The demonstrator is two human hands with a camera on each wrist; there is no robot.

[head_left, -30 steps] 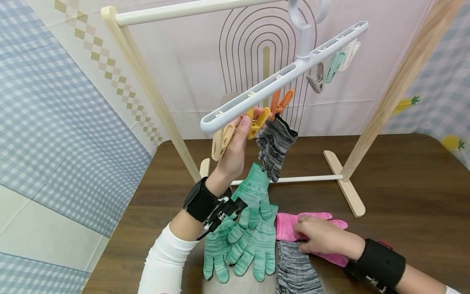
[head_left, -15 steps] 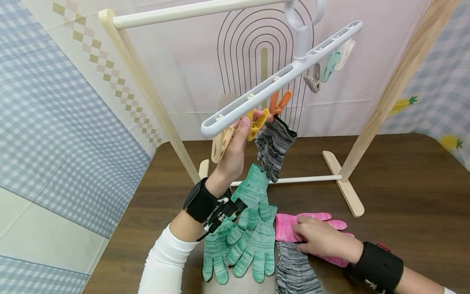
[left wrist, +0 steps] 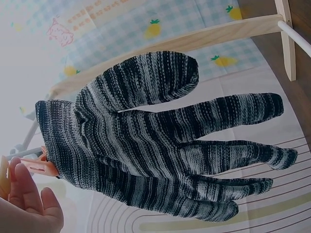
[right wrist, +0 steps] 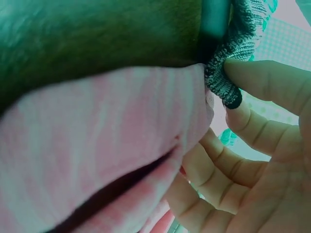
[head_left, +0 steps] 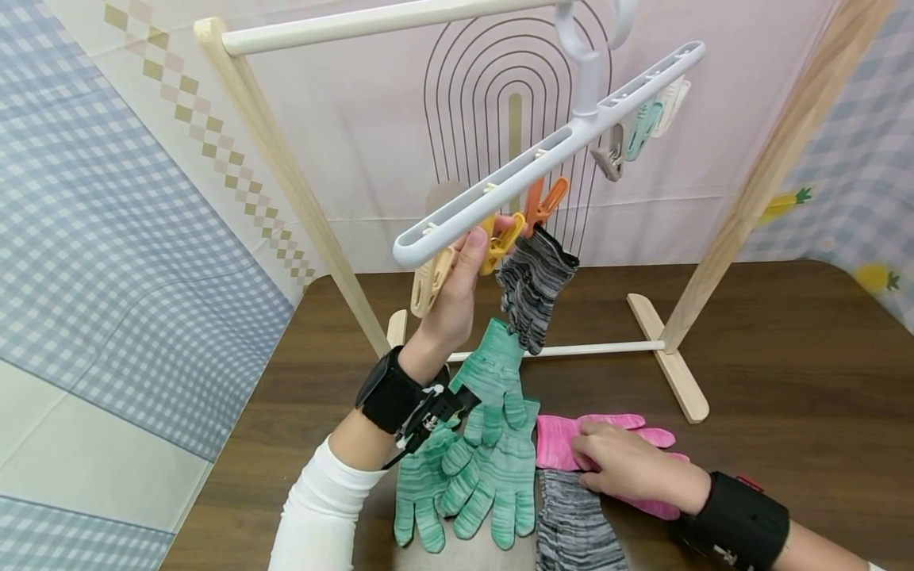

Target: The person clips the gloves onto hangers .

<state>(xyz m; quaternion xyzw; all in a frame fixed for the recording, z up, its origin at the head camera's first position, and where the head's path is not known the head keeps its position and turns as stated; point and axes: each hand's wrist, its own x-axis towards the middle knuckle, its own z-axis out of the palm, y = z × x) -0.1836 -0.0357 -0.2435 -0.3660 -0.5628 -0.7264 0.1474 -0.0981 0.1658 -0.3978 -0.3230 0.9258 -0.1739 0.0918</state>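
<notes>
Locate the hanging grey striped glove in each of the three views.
Head: grey striped glove hangs centre, under the orange clip.
Left wrist: it fills the picture, fingers pointing right.
Right wrist: not in it.
Shared landmark: the orange clip, at its cuff in both views.

Bright even light; right wrist view blurred.

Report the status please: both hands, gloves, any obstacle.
Left hand pinches yellow plastic clip on white hanger. Right hand grips pink knitted glove on table. Grey striped glove hangs from orange clip. No obstacle.
</notes>
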